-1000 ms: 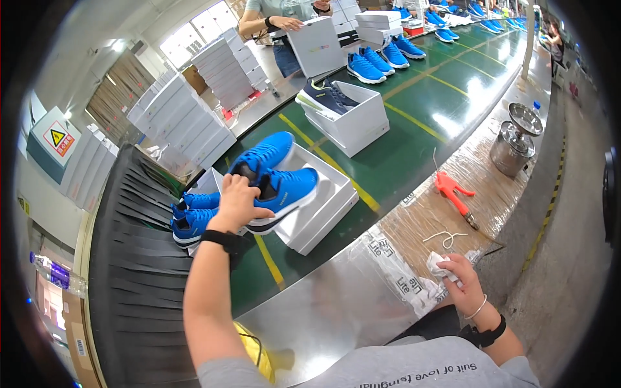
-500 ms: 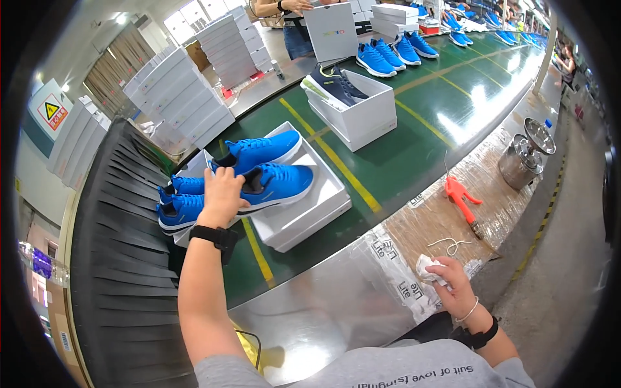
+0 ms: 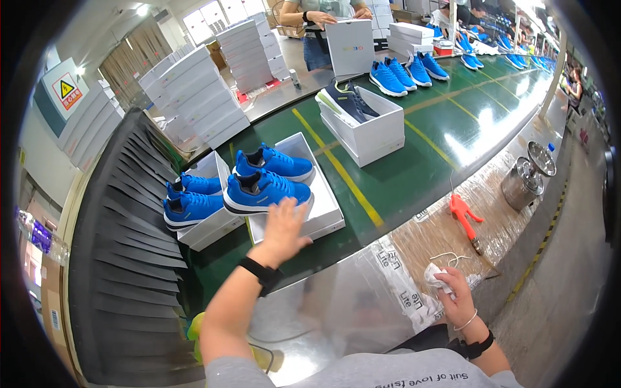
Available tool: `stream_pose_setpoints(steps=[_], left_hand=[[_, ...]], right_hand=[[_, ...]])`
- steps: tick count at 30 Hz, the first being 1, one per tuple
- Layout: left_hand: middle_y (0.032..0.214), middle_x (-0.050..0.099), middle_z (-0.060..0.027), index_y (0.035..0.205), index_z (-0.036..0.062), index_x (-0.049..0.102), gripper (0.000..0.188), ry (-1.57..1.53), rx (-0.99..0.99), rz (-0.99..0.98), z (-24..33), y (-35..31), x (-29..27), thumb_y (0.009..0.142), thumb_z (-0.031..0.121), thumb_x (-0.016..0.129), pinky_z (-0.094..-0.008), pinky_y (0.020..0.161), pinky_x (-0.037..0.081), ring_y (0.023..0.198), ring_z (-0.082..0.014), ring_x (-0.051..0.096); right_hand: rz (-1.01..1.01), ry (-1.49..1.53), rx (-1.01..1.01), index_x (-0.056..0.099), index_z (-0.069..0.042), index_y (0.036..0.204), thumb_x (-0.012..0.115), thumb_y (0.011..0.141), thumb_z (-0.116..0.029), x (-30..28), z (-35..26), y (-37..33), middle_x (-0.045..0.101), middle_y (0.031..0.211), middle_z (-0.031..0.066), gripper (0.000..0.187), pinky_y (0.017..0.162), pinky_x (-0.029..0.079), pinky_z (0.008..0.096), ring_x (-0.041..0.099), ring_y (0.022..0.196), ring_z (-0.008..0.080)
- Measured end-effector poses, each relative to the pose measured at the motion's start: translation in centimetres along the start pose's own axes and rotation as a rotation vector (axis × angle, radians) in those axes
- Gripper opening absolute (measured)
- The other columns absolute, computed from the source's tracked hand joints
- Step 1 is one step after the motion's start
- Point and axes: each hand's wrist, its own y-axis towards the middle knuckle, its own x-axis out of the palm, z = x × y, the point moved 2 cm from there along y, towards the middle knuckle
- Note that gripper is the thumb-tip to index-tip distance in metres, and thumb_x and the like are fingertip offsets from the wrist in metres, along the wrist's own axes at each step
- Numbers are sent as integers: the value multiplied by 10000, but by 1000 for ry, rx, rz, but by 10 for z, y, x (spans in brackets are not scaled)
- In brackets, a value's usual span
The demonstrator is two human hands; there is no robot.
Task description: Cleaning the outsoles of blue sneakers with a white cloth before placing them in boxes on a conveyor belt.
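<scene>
My left hand has its fingers stretched out by the toe of a blue sneaker; whether they touch it I cannot tell. That sneaker and its mate rest, white soles down, across an open white shoebox. Left of them, another pair of blue sneakers sits on a second white shoebox. In my right hand is a crumpled white cloth or paper, held above the wrapped table edge near a thin white cord.
An orange-handled air blow gun and a metal pot lie along the near ledge. On the green conveyor stands a box with dark sneakers. Black strip curtains hang at left. Across the belt, a person handles a box lid.
My left hand has drawn back from the heels of the blue sneakers to the near one's toe. The pair now sits farther left on its box. My right hand keeps the white wad.
</scene>
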Motion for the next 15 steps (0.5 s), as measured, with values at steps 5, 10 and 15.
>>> stream_pose_setpoints(steps=[5, 10, 15], left_hand=[[1313, 355, -159, 1418, 76, 191, 889, 88, -54, -63, 22, -15, 57, 717, 264, 704, -469, 997, 271, 1232, -309, 341], [1307, 356, -104, 1447, 121, 120, 675, 244, -174, -123, -12, 13, 80, 850, 98, 433, -467, 1018, 250, 1213, -256, 370], [1398, 329, -165, 1437, 154, 133, 669, 265, -384, -187, -84, 47, 99, 844, 47, 423, -512, 1069, 194, 1320, -318, 291]], right_hand=[[50, -30, 19, 599, -67, 1056, 576, 711, 49, 0, 7, -1, 532, 1125, 173, 365, 908, 397, 370, 507, 1056, 331], [40, -96, 9, 582, -53, 1065, 559, 717, 47, -5, 19, 2, 512, 1121, 167, 363, 927, 388, 348, 503, 1067, 309], [95, -114, 26, 577, -49, 1069, 554, 727, 46, -11, 38, 16, 507, 1133, 171, 355, 932, 384, 347, 502, 1075, 310]])
